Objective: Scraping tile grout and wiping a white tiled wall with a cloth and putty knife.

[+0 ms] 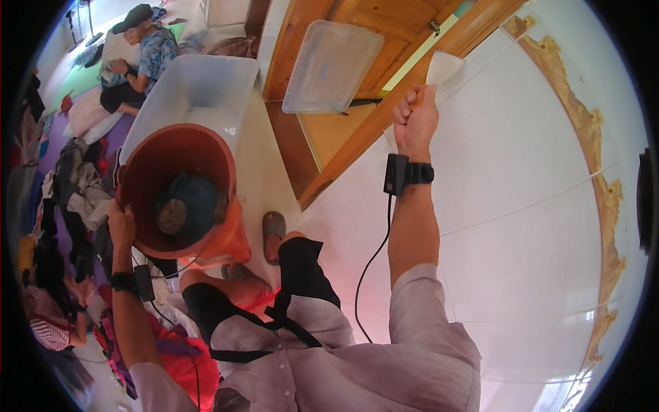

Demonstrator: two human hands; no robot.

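Observation:
My right hand (416, 123) is raised to the white tiled wall, closed round the orange handle of a scraper (445, 67). The scraper's broad pale blade lies at the wall by the wooden door frame. On the left, my left hand (122, 223) grips the near left rim of a reddish-brown bucket (145, 168), which is tipped so that its inside shows. A dark teal cloth (198, 196) and a beige lump (171, 217) lie in the bottom. Something orange-red (230, 237) stands under the bucket; what it is, I cannot make out.
Beyond the bucket stands a translucent bin (220, 75); its lid (333, 69) leans by the wooden door (405, 31). Clothes (82, 182) cover the left floor. One person (156, 55) sits far left, another's striped sleeve (49, 321) shows nearer. Ragged brown strips (607, 220) edge the wall.

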